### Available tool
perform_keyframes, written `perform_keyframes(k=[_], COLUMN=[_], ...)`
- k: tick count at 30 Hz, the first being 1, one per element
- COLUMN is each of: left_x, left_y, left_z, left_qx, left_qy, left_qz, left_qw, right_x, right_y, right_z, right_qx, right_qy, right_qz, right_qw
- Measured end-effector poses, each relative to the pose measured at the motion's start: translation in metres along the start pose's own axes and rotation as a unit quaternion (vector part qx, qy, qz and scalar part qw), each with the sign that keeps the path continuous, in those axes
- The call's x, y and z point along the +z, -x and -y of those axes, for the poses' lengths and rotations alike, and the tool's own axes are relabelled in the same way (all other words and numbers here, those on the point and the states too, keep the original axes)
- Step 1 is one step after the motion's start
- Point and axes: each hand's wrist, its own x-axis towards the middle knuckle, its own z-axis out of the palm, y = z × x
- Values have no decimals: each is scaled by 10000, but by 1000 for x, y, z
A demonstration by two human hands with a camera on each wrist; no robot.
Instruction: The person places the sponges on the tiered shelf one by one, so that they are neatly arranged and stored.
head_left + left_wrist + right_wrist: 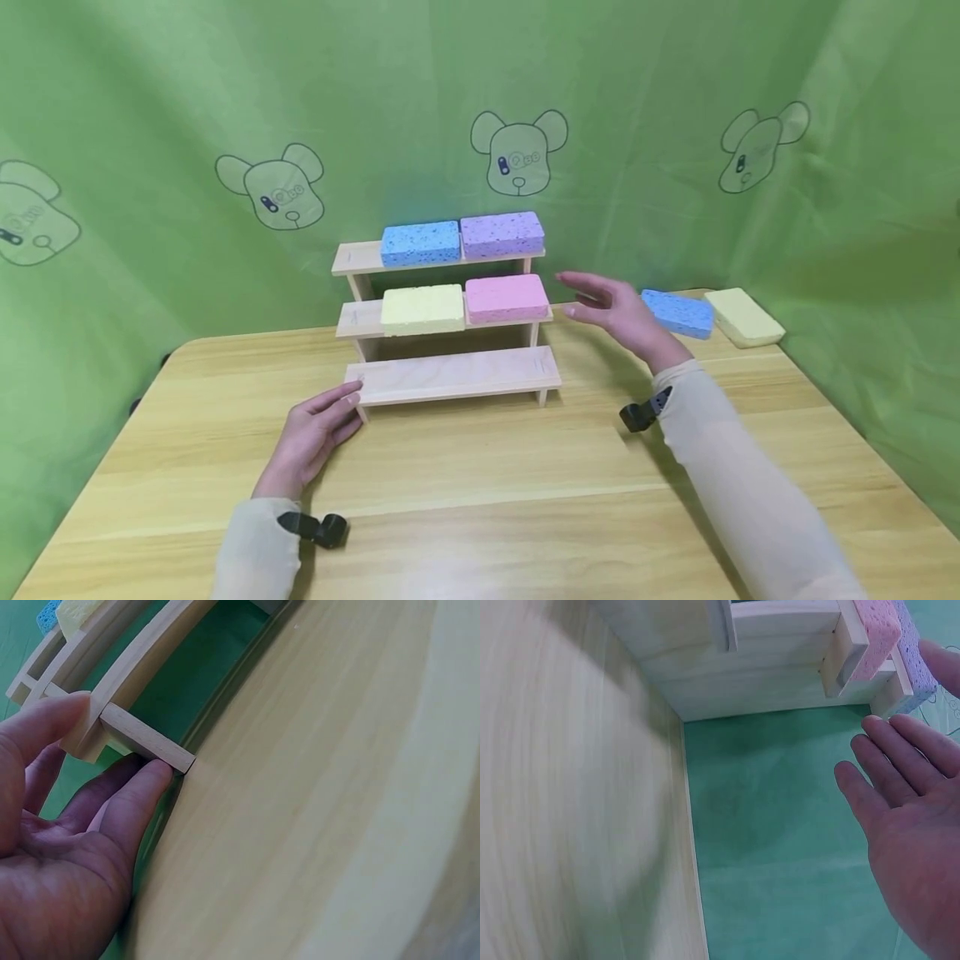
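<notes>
A pale yellow wood-grain counter (487,500) spreads beneath everything, with a soft shine on its near part, and a green fabric curtain (397,100) hangs in folds behind it and along both sides, printed with outlined, round-eared animal heads (519,158). Near the counter's far edge stands a three-tiered, light wooden step rack (450,377). Its top tier carries a speckled blue rectangular sponge (420,243) and, to the right, a speckled purple rectangular sponge (502,234); the middle tier carries a pale yellow rectangular sponge (423,309) beside a pink rectangular sponge (507,298). Toward the counter's far right corner, well apart from the rack, lie a second blue sponge (678,315) and, just beside it, a second yellow sponge (744,317). The left hand (315,433) has a narrow grip on the left end of the rack's lowest tier, fingertips against the board and its leg, covering part of that corner in the head view. The right hand (618,317) has its grip wide, fingers extended, in the air near the pink sponge's right end, and it overlaps the second blue sponge's left edge in the head view. Pale sleeves (750,483) cover the forearms, with small black devices (637,417) strapped at the wrists; the right forearm blocks part of the counter.
</notes>
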Motion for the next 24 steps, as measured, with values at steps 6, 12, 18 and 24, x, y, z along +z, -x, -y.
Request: perform_keyframes(k=[6,12,18,24], left_x=[-1,-2,-1,-1], left_y=[-1,0,0,0], left_z=[1,0,0,0], left_qx=[-55,-17,-4,0], left_qy=[-58,-43,7,-8], left_qz=[1,-7,41,30], left_qw=[10000,10000,10000,10000], right_x=[-8,-18,-27,-40], right_y=[7,14,22,32], right_z=[-5,-8,-14,-17], right_qx=[-2,181,228,324], right_qy=[130,242,323,554], right_qz=[-75,-160,-193,-250], right_qw=[9999,9994,9990,9976])
